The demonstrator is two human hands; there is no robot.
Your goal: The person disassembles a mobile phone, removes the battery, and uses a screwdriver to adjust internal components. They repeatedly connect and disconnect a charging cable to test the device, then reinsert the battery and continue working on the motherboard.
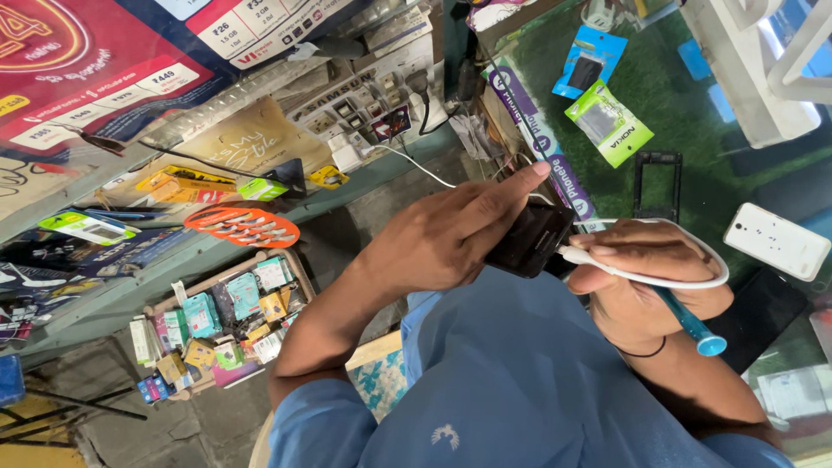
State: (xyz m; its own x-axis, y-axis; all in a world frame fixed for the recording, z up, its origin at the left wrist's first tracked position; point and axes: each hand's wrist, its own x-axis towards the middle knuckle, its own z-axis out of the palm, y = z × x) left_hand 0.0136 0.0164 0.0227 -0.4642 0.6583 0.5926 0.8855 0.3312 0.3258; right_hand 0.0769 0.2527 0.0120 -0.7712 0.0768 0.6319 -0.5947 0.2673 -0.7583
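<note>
My left hand (446,234) grips a small black phone (530,238) from its left side, index finger stretched along its top edge. My right hand (646,277) pinches the white plug of a charging cable (685,282) against the phone's right end. The cable loops back over that hand. The same hand also carries a blue pen-like tool (693,328) that sticks out below the palm. I wear a blue shirt.
A glass counter (693,165) at the right carries a white phone (777,240), a black phone frame (657,185) and green and blue accessory packets (609,123). A wooden tray of small boxes (221,325) lies lower left, an orange comb-like item (243,227) above it.
</note>
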